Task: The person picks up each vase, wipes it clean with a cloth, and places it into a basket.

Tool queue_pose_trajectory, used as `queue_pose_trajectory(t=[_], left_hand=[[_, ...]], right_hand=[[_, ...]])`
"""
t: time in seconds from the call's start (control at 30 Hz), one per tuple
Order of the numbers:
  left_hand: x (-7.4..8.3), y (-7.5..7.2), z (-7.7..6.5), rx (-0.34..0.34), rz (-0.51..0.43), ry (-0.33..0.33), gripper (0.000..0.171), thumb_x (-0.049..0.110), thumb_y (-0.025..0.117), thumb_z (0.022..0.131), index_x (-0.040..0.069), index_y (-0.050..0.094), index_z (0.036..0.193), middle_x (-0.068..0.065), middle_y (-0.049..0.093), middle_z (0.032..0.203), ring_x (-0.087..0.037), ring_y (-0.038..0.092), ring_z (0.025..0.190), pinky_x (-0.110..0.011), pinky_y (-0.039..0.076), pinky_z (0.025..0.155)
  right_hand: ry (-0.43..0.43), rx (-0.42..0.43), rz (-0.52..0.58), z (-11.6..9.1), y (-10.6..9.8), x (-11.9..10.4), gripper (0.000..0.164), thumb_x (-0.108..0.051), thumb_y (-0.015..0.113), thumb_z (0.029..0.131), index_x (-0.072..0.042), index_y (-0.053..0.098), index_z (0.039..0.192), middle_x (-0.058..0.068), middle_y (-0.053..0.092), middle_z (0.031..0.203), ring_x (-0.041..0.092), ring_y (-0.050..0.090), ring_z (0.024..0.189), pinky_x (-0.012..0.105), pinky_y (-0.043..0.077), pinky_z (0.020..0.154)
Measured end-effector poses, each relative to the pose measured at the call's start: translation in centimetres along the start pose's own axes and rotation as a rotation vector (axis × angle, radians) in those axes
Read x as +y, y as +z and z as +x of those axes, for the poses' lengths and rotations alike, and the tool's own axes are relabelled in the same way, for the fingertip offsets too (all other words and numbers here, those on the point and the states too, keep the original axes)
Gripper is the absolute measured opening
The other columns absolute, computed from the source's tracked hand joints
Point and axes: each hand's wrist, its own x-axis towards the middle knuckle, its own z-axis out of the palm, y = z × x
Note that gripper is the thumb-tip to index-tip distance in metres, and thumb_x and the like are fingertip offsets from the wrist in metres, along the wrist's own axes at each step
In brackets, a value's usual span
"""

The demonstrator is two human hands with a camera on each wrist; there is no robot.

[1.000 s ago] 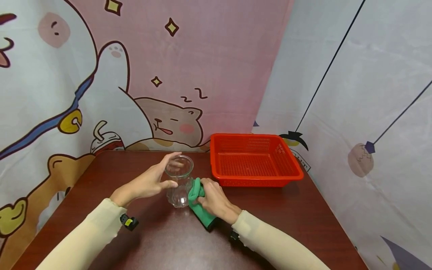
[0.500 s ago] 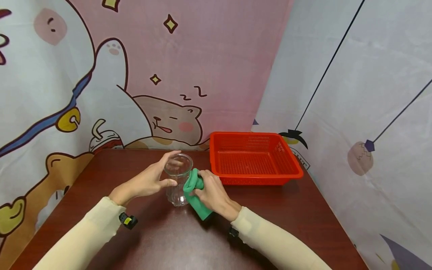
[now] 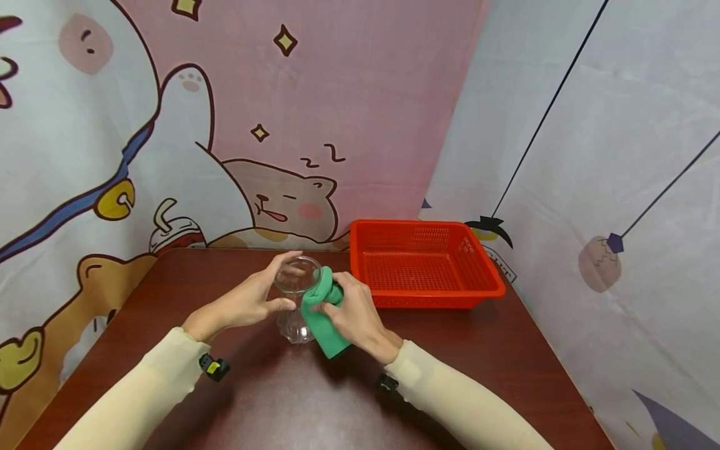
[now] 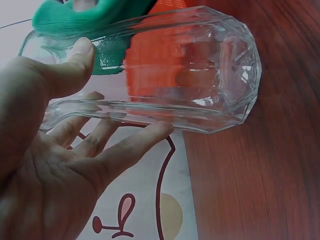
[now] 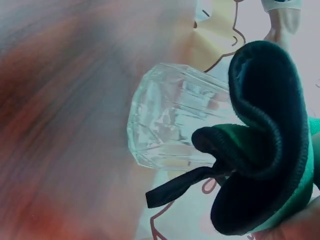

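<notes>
A clear glass vase (image 3: 294,324) with a flared rim and faceted base stands upright on the table. From its left side my left hand (image 3: 247,304) holds it, thumb in front and fingers behind, as the left wrist view of the glass vase (image 4: 175,75) shows. My right hand (image 3: 359,317) grips a bunched green cloth (image 3: 325,329) at the right side of the vase, just under the rim. Folds of the cloth (image 5: 267,115) with a dark edge and a strap hide the upper vase in the right wrist view.
A red perforated plastic basket (image 3: 424,294) sits at the back right of the brown wooden table (image 3: 281,400), close behind my right hand. A cartoon-printed curtain (image 3: 382,125) hangs along the table's back and sides.
My right hand has carried the green cloth upward along the vase's right side, from lower down to near the rim. The left hand and the vase keep their place.
</notes>
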Motion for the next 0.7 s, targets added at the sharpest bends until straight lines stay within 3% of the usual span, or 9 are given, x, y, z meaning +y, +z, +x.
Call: queue_pose_trajectory(t=[0.3, 0.7], left_hand=[[0.0, -0.1, 0.1, -0.006, -0.002, -0.005, 0.1, 0.019, 0.08, 0.097, 0.038, 0.013, 0.169, -0.004, 0.058, 0.156, -0.026, 0.058, 0.143, -0.056, 0.049, 0.114], [0.1, -0.1, 0.0, -0.004, -0.022, -0.003, 0.1, 0.017, 0.08, 0.097, 0.036, 0.013, 0.169, -0.007, 0.058, 0.156, -0.028, 0.06, 0.141, -0.057, 0.05, 0.113]], right_hand=[[0.005, 0.102, 0.043, 0.5, -1.0, -0.5, 0.05, -0.025, 0.095, 0.083, -0.014, 0.073, 0.127, 0.0, 0.075, 0.114, 0.015, 0.071, 0.098, 0.035, 0.061, 0.085], [-0.03, 0.115, 0.046, 0.7, -1.0, -0.5, 0.049, -0.025, 0.095, 0.083, -0.013, 0.073, 0.125, 0.0, 0.074, 0.11, 0.013, 0.07, 0.095, 0.032, 0.06, 0.082]])
